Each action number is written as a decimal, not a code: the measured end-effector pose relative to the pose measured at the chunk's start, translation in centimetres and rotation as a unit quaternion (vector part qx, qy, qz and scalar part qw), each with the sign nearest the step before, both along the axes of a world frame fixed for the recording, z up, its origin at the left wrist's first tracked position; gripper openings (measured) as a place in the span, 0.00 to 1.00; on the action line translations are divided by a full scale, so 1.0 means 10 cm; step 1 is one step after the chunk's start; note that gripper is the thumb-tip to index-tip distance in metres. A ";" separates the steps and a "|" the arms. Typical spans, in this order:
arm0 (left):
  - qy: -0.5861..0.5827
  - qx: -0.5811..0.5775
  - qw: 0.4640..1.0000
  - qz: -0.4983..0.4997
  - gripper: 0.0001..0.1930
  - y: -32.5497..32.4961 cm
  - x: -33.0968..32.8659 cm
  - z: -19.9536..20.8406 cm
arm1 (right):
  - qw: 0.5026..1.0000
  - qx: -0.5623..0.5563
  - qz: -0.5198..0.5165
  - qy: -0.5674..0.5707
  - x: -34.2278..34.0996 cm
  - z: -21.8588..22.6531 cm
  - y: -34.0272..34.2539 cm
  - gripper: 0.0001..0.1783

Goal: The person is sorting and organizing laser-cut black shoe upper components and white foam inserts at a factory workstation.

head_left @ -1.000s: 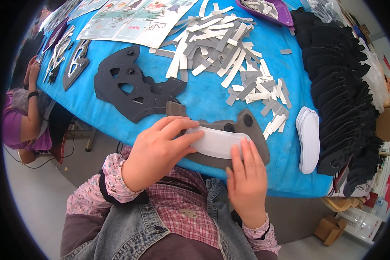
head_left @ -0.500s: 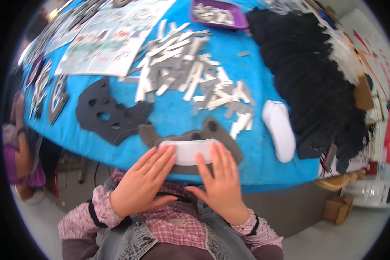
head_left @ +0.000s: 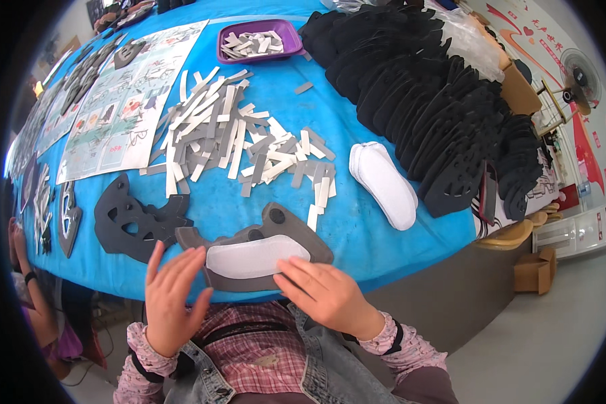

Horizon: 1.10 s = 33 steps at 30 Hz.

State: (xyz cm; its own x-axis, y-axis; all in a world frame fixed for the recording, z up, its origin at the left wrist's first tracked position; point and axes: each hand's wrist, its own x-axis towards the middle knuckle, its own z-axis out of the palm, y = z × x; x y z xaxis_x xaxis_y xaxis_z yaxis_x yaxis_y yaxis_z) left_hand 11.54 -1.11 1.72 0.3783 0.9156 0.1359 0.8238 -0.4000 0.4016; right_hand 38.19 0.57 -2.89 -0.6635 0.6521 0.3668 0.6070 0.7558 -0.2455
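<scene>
Close to the table's near edge lies a grey-brown curved foam piece [head_left: 308,237] with two dark round spots on it. A white oval pad [head_left: 259,257] rests flat on its lower part. My left hand [head_left: 174,296] is raised at the pad's left end, its fingers stretched and the thumb apart, with nothing in it. My right hand [head_left: 326,294] lies at the pad's right end, fingers straight, the tips touching the pad's edge. Left of these is a dark grey foam piece with cut-out holes [head_left: 133,221]. A stack of white oval pads [head_left: 384,185] sits to the right.
A loose heap of white and grey strips [head_left: 215,128] spreads mid-table, with a purple tray [head_left: 293,44] of strips behind. Rows of black foam pieces [head_left: 411,101] line the right side. Printed sheets [head_left: 124,111] lie far left. Another person's arm [head_left: 37,296] shows at the left edge.
Both hands have lifted or slid outward from the white pad, the left further off it, the right to its right end. The view has shifted, showing more of the table's far side.
</scene>
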 end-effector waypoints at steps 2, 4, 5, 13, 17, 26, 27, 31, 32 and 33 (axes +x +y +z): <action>0.010 0.076 0.996 0.050 0.25 0.01 -0.04 0.07 | 0.999 0.023 0.032 -0.007 0.04 0.04 0.01 0.29; -0.021 0.118 0.991 0.057 0.24 0.03 -0.05 0.14 | 0.997 0.040 0.031 0.057 0.07 0.10 0.05 0.28; -0.032 0.124 0.990 0.062 0.23 0.04 -0.04 0.16 | 0.997 0.038 0.042 0.043 0.07 0.13 0.07 0.28; -0.037 0.036 0.999 0.018 0.26 0.11 0.13 0.05 | 0.996 -0.061 -0.035 0.051 -0.15 0.16 0.15 0.31; -0.065 0.088 0.994 0.023 0.27 0.07 0.04 0.03 | 0.998 -0.037 0.039 0.035 -0.15 0.12 0.09 0.31; -0.171 0.197 0.959 0.112 0.30 0.02 -0.14 -0.01 | 0.778 0.218 -0.418 0.415 1.27 0.33 0.49 0.18; -0.174 0.186 0.961 0.108 0.29 0.04 -0.15 -0.01 | 0.750 0.172 -0.465 0.438 1.52 0.30 0.57 0.19; -0.137 0.161 0.969 0.125 0.28 0.09 -0.20 0.00 | 0.800 0.125 -0.587 0.000 2.02 0.04 0.74 0.22; -0.133 0.162 0.968 0.135 0.28 0.10 -0.23 0.00 | 0.802 0.143 -0.580 0.004 2.02 0.02 0.73 0.24; -0.126 0.153 0.971 0.136 0.27 0.11 -0.27 0.00 | 0.814 0.185 -0.550 -0.003 1.98 0.05 0.71 0.23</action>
